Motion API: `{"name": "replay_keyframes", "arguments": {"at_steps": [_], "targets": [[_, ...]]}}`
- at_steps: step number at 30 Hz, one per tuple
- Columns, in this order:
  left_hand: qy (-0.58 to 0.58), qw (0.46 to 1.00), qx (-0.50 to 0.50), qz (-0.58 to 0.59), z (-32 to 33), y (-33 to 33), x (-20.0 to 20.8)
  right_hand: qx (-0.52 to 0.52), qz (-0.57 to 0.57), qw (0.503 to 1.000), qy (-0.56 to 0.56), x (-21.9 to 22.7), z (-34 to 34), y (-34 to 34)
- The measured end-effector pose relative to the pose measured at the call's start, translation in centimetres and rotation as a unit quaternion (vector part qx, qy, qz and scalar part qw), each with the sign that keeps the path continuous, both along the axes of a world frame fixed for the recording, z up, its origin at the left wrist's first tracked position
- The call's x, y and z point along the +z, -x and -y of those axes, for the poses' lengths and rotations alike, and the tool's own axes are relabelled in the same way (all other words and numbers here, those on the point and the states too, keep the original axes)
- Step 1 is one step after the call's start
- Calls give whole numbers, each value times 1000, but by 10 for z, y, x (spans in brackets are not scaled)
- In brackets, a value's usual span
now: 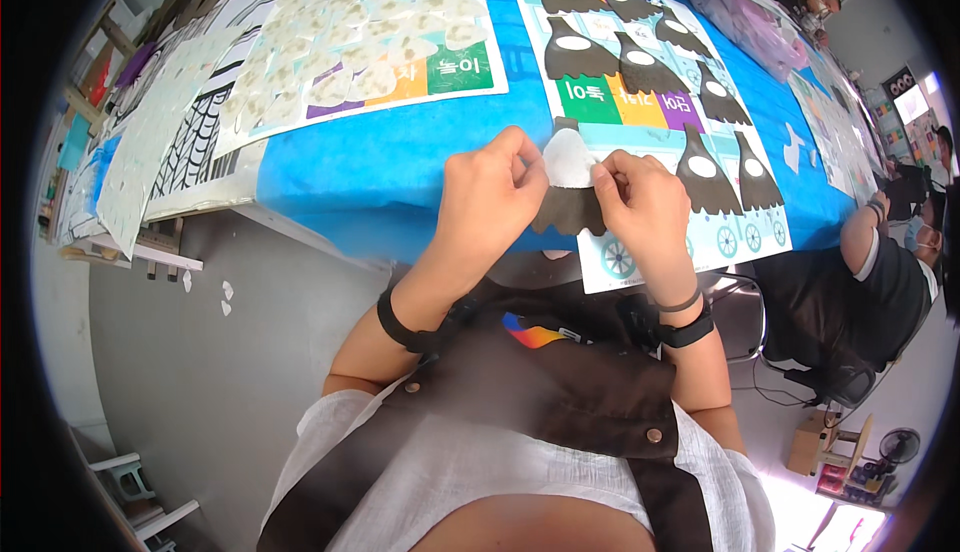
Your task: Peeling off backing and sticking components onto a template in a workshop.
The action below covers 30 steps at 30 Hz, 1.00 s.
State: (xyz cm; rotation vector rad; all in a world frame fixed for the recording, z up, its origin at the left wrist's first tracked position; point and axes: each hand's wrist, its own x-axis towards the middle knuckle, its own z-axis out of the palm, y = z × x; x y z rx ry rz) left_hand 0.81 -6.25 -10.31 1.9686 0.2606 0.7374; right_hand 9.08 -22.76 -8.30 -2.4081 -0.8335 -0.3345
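Observation:
A dark brown, dress-shaped cutout (570, 214) with a scalloped hem lies at the table's near edge. Over its upper part sits a white rounded piece (570, 157). My left hand (492, 190) is closed in a pinch at the left edge of this white piece. From the other side my right hand (645, 210) pinches its right edge, thumb and forefinger together; the fingertips partly hide what they grip. Several similar brown cutouts (705, 187) with white ovals lie in rows on a printed sheet (625, 137) just beyond and to the right.
Blue cloth (350, 177) covers the table. At the left, a printed sheet (465, 67) bears many whitish, speckled pieces. A pinkish plastic bag (745, 27) and white scraps (793, 149) lie on the right. Another person (860, 282) sits close by on the right. White scraps (226, 297) dot the floor.

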Motion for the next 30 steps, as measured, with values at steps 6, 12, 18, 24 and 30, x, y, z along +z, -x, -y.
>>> {"name": "replay_keyframes", "arguments": {"at_steps": [6, 12, 18, 24, 30], "targets": [[-38, 999, 10, -26, 0, -6, 3, 2, 25, 1000, 7, -2, 0, -1], [-82, 996, 17, -37, -1, -8, 0, 11, 42, 999, 0, -3, 0, 0], [-103, 993, 15, -61, -2, -10, 3, 17, 64, 998, 4, -7, 2, -3], [-121, 990, 7, -77, -3, -14, 1, 22, 71, 997, 7, -6, -1, -3], [-154, 984, 14, -88, -3, -16, 1, 6, 74, 997, 21, -6, -7, -3]]}}
